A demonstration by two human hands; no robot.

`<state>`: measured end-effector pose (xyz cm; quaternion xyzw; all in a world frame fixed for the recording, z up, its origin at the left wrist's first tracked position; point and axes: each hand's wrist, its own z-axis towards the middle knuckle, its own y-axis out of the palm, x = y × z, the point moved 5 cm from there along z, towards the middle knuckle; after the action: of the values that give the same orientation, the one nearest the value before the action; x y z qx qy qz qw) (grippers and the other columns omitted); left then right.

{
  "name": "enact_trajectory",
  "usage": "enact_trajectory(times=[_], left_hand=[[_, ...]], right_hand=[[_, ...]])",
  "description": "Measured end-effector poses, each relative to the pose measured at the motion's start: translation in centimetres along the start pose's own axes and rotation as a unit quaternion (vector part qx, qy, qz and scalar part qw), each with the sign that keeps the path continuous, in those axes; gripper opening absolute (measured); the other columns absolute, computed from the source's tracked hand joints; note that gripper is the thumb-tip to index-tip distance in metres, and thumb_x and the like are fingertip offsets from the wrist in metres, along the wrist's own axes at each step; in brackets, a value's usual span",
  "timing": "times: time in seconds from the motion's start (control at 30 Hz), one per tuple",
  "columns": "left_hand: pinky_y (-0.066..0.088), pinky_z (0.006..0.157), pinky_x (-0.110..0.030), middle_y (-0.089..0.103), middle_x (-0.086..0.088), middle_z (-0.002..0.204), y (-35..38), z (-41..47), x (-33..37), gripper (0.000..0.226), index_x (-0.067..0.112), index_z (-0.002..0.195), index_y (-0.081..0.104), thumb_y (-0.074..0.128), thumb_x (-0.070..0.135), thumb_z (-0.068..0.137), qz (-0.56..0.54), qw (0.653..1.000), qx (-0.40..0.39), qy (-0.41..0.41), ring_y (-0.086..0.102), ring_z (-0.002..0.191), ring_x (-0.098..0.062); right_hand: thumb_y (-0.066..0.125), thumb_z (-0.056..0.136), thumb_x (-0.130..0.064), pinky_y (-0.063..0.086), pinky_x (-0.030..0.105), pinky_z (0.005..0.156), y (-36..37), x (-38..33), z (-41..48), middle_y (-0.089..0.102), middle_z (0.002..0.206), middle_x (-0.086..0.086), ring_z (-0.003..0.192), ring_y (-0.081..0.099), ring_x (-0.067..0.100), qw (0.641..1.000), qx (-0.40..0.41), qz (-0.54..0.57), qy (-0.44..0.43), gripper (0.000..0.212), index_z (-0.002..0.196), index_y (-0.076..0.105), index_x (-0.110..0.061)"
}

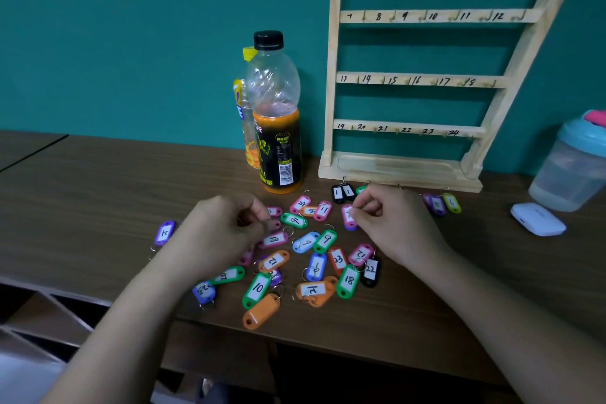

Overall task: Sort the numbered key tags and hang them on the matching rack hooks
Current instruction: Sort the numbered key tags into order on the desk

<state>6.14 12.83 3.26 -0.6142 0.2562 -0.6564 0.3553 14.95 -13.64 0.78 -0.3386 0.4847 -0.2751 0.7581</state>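
Note:
Several coloured numbered key tags lie scattered on the brown table (pixel 98 193), among them a green 10 (pixel 256 289), a green 18 (pixel 348 281) and an orange 24 (pixel 315 290). My right hand (pixel 390 226) pinches a pink tag (pixel 347 214) that lies over a blue one. My left hand (pixel 219 229) hovers with curled fingers over pink tags (pixel 274 211); I cannot see whether it holds one. The wooden rack (pixel 331 75) stands at the back right, with numbered rows 7–12, 13–18 and 19–24 whose hooks are bare. Two black tags (pixel 342 192), purple (pixel 436 204) and yellow (pixel 452 202) tags lie before its base.
An orange-drink bottle (pixel 277 115) with a black cap stands left of the rack, a yellow-capped bottle (pixel 244 102) behind it. A shaker cup (pixel 574 161) with a blue lid and a white case (pixel 537 218) sit at the right. The table's front edge runs just below the tags.

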Motion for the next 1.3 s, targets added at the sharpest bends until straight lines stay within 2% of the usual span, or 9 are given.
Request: enact_trajectory(times=[0.1,0.23,0.37,0.5,0.6,0.77,1.0,1.17,1.3], left_hand=[[0.057,0.075,-0.032,0.075,0.019,0.08,-2.6,0.2,-2.0,0.01,0.036,0.085,0.075,0.074,0.03,0.093,0.001,0.998,0.06,-0.029,0.071,0.079,-0.005],[0.05,0.068,-0.03,0.075,0.017,0.078,-5.8,0.0,-5.3,0.012,0.034,0.085,0.074,0.07,0.025,0.092,0.003,0.986,0.152,-0.071,0.069,0.074,-0.007],[0.046,0.068,-0.031,0.074,0.01,0.082,-8.0,-0.5,-8.2,0.004,0.027,0.088,0.074,0.071,0.026,0.09,0.058,0.974,0.187,-0.111,0.068,0.082,-0.014],[0.047,0.064,-0.026,0.072,0.011,0.089,-8.3,-0.9,-10.7,0.008,0.03,0.096,0.074,0.076,0.027,0.088,0.073,0.974,0.131,-0.169,0.067,0.083,-0.013],[0.056,0.076,-0.032,0.072,0.014,0.094,-7.6,-0.8,-11.1,0.017,0.038,0.098,0.074,0.083,0.033,0.085,0.088,0.98,0.06,-0.167,0.069,0.088,-0.013],[0.047,0.078,-0.024,0.065,0.015,0.099,-6.5,-0.5,-8.5,0.016,0.041,0.096,0.078,0.084,0.031,0.085,0.094,0.992,0.057,-0.056,0.062,0.089,-0.001],[0.042,0.079,-0.026,0.055,0.013,0.104,-4.5,0.6,-8.6,0.013,0.039,0.099,0.072,0.081,0.035,0.089,0.124,0.991,0.014,-0.045,0.058,0.094,-0.004],[0.045,0.083,-0.031,0.056,0.011,0.106,-4.2,1.3,-8.7,0.012,0.034,0.095,0.069,0.08,0.033,0.091,0.128,0.99,0.012,-0.056,0.058,0.098,-0.012],[0.044,0.069,-0.026,0.066,0.011,0.095,-4.4,1.2,-8.5,0.016,0.031,0.088,0.066,0.082,0.029,0.088,0.112,0.991,0.031,-0.062,0.063,0.089,-0.01]], right_hand=[[0.077,0.095,-0.024,0.045,0.01,0.066,0.2,0.0,-0.1,0.066,0.082,-0.022,0.079,0.062,-0.008,1.0,-0.005,0.005,-0.008,0.007,0.1,0.074,-0.029],[0.077,0.096,-0.027,0.04,0.008,0.065,0.2,-0.1,0.0,0.067,0.083,-0.022,0.08,0.061,-0.011,1.0,-0.001,0.01,-0.013,0.005,0.099,0.075,-0.031],[0.072,0.099,-0.027,0.033,0.008,0.066,0.1,-0.7,-0.4,0.058,0.082,-0.027,0.08,0.054,-0.013,0.999,0.006,0.009,-0.031,0.004,0.1,0.073,-0.031],[0.073,0.099,-0.024,0.041,0.006,0.065,0.1,-1.2,-0.8,0.064,0.083,-0.025,0.085,0.061,-0.013,0.998,0.014,0.023,-0.062,0.007,0.098,0.073,-0.032],[0.074,0.098,-0.021,0.044,0.001,0.072,0.1,-1.4,-1.0,0.068,0.083,-0.022,0.097,0.059,-0.018,0.996,0.017,0.046,-0.08,0.008,0.096,0.074,-0.029],[0.072,0.098,-0.022,0.039,0.007,0.069,0.3,-1.8,-1.2,0.067,0.086,-0.023,0.098,0.059,-0.016,0.995,0.003,0.042,-0.089,0.009,0.097,0.073,-0.031],[0.072,0.098,-0.022,0.043,0.004,0.07,0.3,-1.6,-1.3,0.069,0.086,-0.021,0.097,0.061,-0.01,0.994,0.002,0.055,-0.089,0.008,0.096,0.075,-0.029],[0.072,0.098,-0.022,0.046,0.015,0.072,0.4,-1.5,-1.3,0.069,0.086,-0.018,0.092,0.062,-0.005,0.994,0.001,0.06,-0.089,0.008,0.095,0.075,-0.029],[0.072,0.098,-0.022,0.046,0.015,0.072,0.4,-1.6,-1.3,0.069,0.085,-0.019,0.092,0.062,-0.004,0.994,0.001,0.062,-0.088,0.008,0.095,0.075,-0.029]])
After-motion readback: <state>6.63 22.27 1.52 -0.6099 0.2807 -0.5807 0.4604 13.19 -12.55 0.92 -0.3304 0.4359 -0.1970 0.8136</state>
